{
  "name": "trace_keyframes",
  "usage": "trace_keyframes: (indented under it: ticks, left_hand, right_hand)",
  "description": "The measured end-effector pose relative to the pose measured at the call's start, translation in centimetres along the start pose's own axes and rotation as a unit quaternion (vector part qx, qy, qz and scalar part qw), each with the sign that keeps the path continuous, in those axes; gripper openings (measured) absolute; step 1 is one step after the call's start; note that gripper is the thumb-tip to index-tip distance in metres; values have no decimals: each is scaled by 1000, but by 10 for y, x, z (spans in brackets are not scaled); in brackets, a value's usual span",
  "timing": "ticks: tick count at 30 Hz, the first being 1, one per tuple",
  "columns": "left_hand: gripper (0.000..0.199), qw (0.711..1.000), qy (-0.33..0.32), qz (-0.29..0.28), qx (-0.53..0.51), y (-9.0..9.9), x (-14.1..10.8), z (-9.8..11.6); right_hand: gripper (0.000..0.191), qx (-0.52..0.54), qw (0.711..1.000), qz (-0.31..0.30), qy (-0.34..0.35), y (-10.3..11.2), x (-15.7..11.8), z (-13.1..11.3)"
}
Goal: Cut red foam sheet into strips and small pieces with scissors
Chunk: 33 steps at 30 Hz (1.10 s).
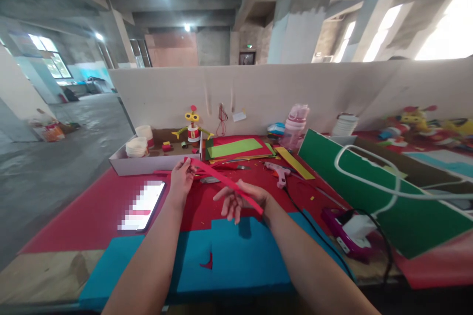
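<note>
A long red strip slants down from left to right above the table. My left hand pinches its upper left end between thumb and fingers. The strip's lower right part lies across my right hand, whose fingers are spread apart beneath it near the palm. Below my hands, a blue sheet covers the table's front, with a small dark red scrap on it. Behind the strip, a grey cutter rests on the red table cover.
A phone lies left. Behind it stands a box with cups and a yellow-eyed figure. Green sheets, a pink glue gun, a bottle, a purple power strip and a green panel are rightward.
</note>
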<state>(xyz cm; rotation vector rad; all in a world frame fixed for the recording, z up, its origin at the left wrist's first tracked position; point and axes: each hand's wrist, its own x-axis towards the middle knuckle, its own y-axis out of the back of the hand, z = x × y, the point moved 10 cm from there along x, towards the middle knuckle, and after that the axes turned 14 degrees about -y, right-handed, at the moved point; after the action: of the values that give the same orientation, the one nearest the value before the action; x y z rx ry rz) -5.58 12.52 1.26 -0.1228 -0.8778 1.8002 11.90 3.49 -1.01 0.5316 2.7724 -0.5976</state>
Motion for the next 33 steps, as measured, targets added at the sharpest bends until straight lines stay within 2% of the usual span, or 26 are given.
trace_keyframes:
  ticks: [1, 3, 5, 6, 9, 12, 16, 18, 21, 24, 26, 30, 33]
  left_hand:
    - [28, 1000, 24, -3, -11, 0, -1, -4]
    - [29, 997, 73, -35, -14, -11, -10, -16]
    - [30, 990, 110, -90, -2, -29, -25, -29]
    - [30, 985, 122, -123, 12, -39, -35, -35]
    - [27, 966, 94, -213, 109, -62, -55, -43]
    - [28, 945, 48, -251, 203, -69, -63, -42]
    - [30, 940, 61, -262, 211, -68, -64, -44]
    - [31, 942, 48, -253, 213, -67, -60, -41]
    - [29, 945, 27, -235, 225, -64, -56, -37]
    - [27, 946, 24, -221, 237, -62, -56, -37]
    - [28, 945, 27, -217, 242, -61, -57, -38]
    - [32, 951, 50, -207, 227, -59, -58, -41]
    - [30, 956, 49, -203, 205, -60, -56, -39]
  right_hand:
    - [72, 20, 1000, 7, 2, 3, 0, 0]
    - [83, 76, 994, 71, 25, 24, 4, -2]
    - [73, 138, 975, 161, 61, 51, 6, -2]
    - [65, 160, 966, 185, 77, 59, 7, -3]
    - [55, 180, 963, 186, 79, 60, 17, -1]
    - [57, 168, 967, 186, 49, 52, 24, 4]
    - [33, 145, 955, 235, 108, 57, 16, -3]
    - [23, 146, 951, 241, 131, 60, 12, -6]
    - [23, 178, 949, 236, 110, 63, 13, -1]
    - [36, 217, 950, 216, 65, 58, 19, 6]
    - [39, 222, 954, 192, 58, 52, 22, 7]
    - [12, 184, 959, 185, 108, 52, 20, 0]
    - [5, 133, 971, 178, 93, 53, 18, 0]
